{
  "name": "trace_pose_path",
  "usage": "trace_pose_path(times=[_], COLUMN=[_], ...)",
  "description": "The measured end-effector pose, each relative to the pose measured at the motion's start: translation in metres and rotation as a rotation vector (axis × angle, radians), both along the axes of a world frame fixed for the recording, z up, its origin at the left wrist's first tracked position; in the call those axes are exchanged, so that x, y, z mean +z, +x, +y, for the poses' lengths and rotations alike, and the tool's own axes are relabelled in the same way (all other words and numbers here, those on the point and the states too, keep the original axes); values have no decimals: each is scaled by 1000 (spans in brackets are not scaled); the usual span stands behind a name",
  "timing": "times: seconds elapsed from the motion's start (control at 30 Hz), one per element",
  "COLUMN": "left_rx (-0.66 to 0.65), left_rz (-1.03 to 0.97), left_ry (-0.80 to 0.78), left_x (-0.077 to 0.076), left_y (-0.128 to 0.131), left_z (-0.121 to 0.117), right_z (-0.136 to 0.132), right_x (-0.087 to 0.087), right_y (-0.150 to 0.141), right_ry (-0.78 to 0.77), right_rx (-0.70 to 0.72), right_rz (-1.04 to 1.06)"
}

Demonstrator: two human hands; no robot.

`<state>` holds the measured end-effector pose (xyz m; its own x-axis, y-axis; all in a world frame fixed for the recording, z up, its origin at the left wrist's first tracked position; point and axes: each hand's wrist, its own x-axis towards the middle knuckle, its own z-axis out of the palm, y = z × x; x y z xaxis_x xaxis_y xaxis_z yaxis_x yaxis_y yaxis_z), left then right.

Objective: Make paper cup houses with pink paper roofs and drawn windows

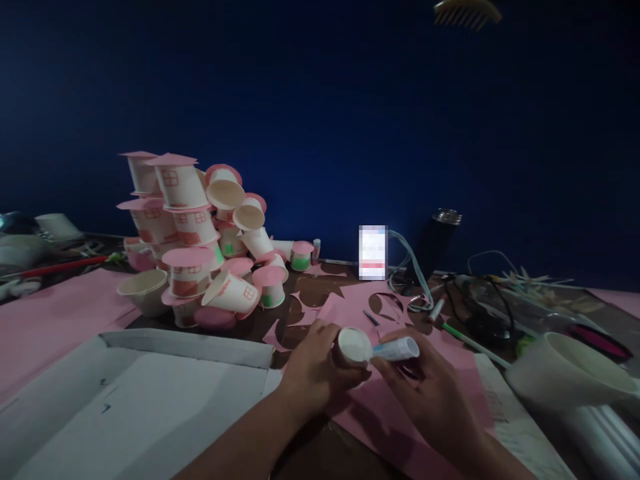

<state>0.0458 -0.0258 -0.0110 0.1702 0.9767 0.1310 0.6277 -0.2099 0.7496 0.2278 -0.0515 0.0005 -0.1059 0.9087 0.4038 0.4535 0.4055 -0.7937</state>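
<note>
My left hand [313,367] is wrapped round a small paper cup [354,345], its pale round end facing up toward me. In my right hand [430,383], a white and blue glue stick [400,349] lies nearly level, pinched between the fingers. The tip of the glue stick meets the right edge of the cup's round end; whether it presses on it I cannot tell. Beneath both hands lies pink paper [380,417]. Just beyond them a dark pointed blade [371,319] rests on the paper, its other end hidden by my right hand.
Paper cups [183,185] topped with pink discs are piled at the left. A white open box [185,347] lies nearer. Cut pink scraps [305,310], a lit screen [373,253] and a dark bottle [434,243] stand behind. Rightward are a green pen [463,337] and large white cup [530,373].
</note>
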Motion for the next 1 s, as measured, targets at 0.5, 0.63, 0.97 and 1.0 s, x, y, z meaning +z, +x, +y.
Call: trace_pose_path(times=[0.5,0.63,0.97,1.0], left_rx=[72,43,46,46], left_rz=[53,22,84,91], left_ry=[-32,23,38,40], left_x=[-2,-2,-2,-2], left_y=[5,6,8,8], left_z=[-3,-3,-1,-1], right_z=[5,6,7,6], right_x=[15,9,12,13], right_y=[0,-3,-3,-3], right_ry=[-213,-202,-174,-164], right_rx=[-115,-100,-144,-142], right_rz=[338,290,134,126])
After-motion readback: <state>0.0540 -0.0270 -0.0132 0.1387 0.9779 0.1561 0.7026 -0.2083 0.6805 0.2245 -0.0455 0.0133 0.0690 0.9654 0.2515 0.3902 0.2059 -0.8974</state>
